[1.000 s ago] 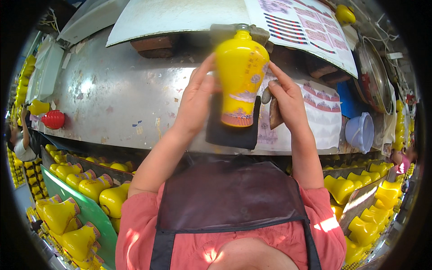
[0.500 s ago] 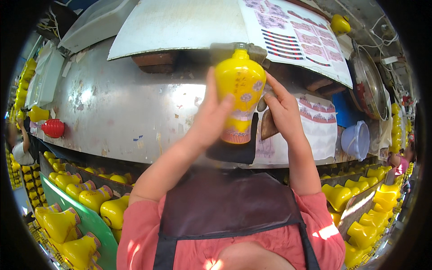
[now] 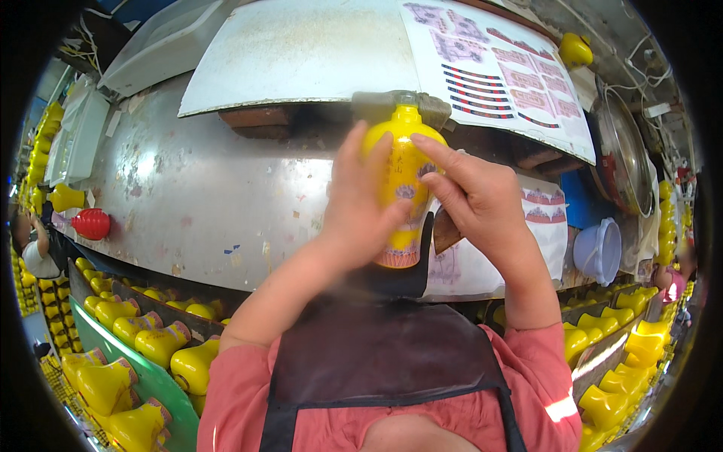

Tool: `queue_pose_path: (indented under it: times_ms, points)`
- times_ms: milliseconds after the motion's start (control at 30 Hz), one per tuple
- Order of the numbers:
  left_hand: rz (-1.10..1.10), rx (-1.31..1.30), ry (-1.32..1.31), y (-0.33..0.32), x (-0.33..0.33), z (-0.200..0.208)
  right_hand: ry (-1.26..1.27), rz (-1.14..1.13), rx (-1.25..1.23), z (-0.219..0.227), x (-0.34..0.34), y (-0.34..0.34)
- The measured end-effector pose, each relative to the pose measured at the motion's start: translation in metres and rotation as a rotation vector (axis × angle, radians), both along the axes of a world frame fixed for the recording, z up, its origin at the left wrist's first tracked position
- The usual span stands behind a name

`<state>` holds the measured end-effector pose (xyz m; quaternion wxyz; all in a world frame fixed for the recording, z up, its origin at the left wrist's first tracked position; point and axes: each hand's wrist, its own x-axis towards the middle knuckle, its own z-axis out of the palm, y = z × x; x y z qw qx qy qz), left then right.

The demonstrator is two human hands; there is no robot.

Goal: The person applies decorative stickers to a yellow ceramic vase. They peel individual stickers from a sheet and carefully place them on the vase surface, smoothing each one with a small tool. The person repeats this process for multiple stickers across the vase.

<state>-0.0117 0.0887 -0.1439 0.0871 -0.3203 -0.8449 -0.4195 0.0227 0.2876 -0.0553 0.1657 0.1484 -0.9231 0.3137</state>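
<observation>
A glossy yellow bottle (image 3: 401,207) with purple flower decals, dark lettering and a patterned base band lies with its clear glass neck pointing away, on a grey-brown cloth pad. My left hand (image 3: 354,203), smeared by motion, is around its left side with the thumb across the front. My right hand (image 3: 482,200) is at the right side, index fingertip on the bottle's shoulder and thumb beside a flower decal. From under its curled fingers sticks a flat brown piece (image 3: 446,232), which looks like a scraper. A black cloth (image 3: 410,285) lies under the bottle's base.
Beyond the bottle, a raised white board (image 3: 301,60) carries printed decal sheets (image 3: 520,75). More decal paper (image 3: 546,226) lies on the metal table (image 3: 203,203), near a lilac bucket (image 3: 599,251). A red container (image 3: 92,224) stands left. Yellow bottles (image 3: 162,343) fill racks on both sides.
My right index finger has moved from the bottle's right edge onto its shoulder. My left hand has shifted along the left side. The whole view has tilted slightly.
</observation>
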Motion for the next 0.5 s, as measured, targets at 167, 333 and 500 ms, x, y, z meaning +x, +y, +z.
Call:
queue_pose_path:
  times_ms: [167, 333, 500]
  points:
    - [0.014, 0.02, 0.039, 0.007, 0.003, 0.002, 0.018, 0.07, 0.265, 0.006, -0.01, 0.001]
    - [0.043, 0.019, 0.015, 0.01, 0.008, 0.005, -0.014, 0.1, 0.252, 0.009, -0.014, 0.006]
    - [0.069, 0.014, 0.053, 0.014, 0.011, 0.009, -0.042, 0.131, 0.203, 0.008, -0.019, 0.01]
